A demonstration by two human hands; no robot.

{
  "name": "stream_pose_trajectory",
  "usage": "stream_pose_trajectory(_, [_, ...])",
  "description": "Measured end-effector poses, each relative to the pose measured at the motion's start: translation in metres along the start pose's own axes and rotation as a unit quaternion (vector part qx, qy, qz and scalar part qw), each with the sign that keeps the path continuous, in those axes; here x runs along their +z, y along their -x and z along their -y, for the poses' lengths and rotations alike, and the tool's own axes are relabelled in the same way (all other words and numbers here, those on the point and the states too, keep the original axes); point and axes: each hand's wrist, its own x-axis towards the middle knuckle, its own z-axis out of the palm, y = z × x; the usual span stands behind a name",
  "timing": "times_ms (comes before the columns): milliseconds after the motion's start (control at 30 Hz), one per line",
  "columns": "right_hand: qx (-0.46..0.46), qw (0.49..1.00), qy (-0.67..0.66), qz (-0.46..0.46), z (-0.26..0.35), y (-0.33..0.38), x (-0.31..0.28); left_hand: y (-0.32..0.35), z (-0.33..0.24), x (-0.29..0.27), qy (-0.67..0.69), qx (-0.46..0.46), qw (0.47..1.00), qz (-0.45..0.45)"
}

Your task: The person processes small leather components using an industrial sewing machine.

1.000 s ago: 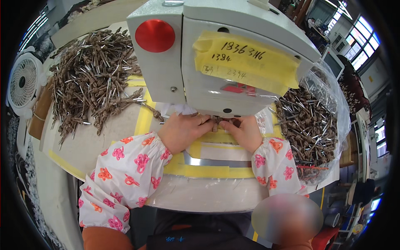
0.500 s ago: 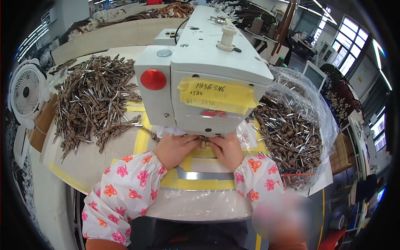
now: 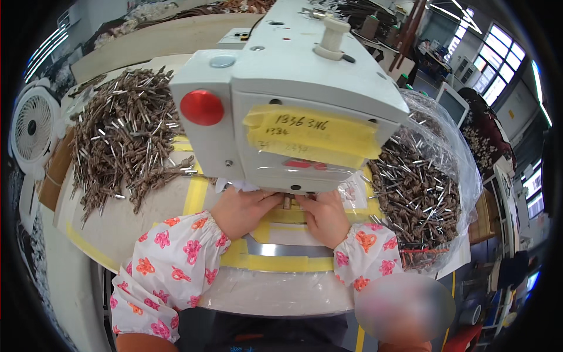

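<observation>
The small brown piece (image 3: 287, 203) sits pinched between left hand (image 3: 243, 210) and right hand (image 3: 324, 216), both grips clamped on it, directly beneath the machine head (image 3: 281, 105), where fingertips could likely slip under the needle.

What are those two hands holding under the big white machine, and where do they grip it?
Both the left hand and right hand pinch a small brown piece between their fingertips under the machine head. Exactly where they grip it cannot be told.
</observation>
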Motion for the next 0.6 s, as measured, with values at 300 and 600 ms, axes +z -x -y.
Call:
stream_pose_trajectory(300, [0.010,0.998,0.054,-0.009,0.003,-0.002,0.014,0.001,-0.006,-0.005,0.033,-0.040,0.999,0.008])
stream_pose_trajectory(600, [0.001,0.996,0.084,0.008,0.003,0.003,0.016,-0.003,-0.009,-0.004,0.025,-0.021,0.999,0.015])
